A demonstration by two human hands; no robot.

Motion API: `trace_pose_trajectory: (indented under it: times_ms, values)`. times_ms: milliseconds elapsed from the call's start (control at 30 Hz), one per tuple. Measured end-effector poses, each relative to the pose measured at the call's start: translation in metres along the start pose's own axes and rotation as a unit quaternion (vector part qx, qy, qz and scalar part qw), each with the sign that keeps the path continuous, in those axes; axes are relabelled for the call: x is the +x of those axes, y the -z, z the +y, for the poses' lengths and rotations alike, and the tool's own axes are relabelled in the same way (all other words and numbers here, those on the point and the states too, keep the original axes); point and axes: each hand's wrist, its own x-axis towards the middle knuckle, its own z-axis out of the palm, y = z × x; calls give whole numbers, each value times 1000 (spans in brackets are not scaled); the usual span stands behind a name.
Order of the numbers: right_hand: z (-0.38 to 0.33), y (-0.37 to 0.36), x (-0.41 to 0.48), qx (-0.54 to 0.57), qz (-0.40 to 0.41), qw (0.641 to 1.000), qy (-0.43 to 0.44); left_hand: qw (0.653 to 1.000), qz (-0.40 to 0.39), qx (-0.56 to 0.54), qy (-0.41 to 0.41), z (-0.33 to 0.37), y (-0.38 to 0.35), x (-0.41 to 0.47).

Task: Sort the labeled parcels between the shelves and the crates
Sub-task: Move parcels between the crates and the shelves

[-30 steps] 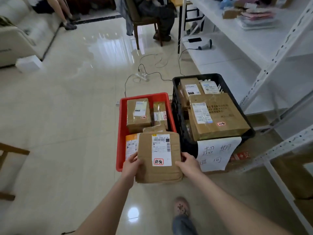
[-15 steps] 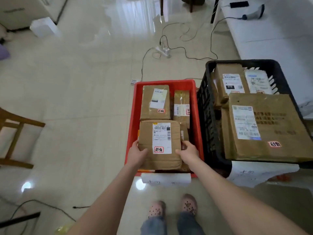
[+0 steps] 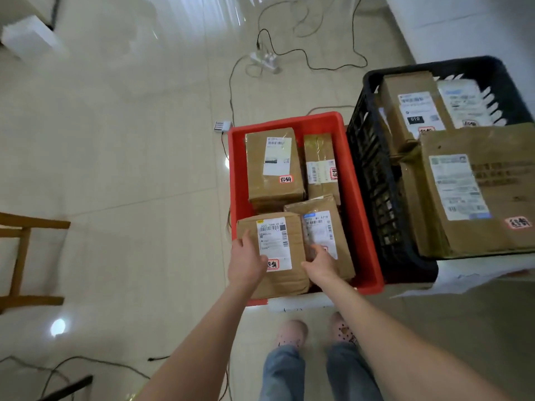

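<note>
- Brown parcel [image 3: 278, 256] lies label-up in the near left corner of the red crate [image 3: 367, 227].
- My left hand [image 3: 246, 261] rests on its left side, fingers flat, clasping nothing.
- My right hand [image 3: 320, 263] sits at its right edge; the fingers are blurred, so I cannot tell whether they grip.
- Black crate [image 3: 370, 169] stands just right.

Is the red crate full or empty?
Nearly full: four brown parcels cover most of the red crate's floor; left hand and right hand touch the nearest parcel.
</note>
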Motion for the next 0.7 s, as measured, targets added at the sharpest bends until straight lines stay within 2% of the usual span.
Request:
trace_pose_trajectory:
  times_ms: [100, 267, 367, 467, 600, 700]
  values:
    - [-7, 14, -9, -25, 42, 999, 18, 997, -20, 50, -55, 11, 6, 1]
    - [-12, 54, -34, -139, 124, 979, 79, 974, -25, 142, -176, 49, 12, -4]
    - [0, 74, -53, -153, 150, 973, 88, 944, -36, 207, -255, 75, 6, -17]
    - [22, 88, -75, -156, 189, 966, 76, 898, -28, 279, -339, 99, -9, -40]
    - [64, 111, -105, -118, 246, 961, 36, 844, -34, 312, -434, 131, -39, -80]
    - [107, 132, -133, -92, 277, 957, -1, 809, -55, 341, -476, 158, -66, -115]
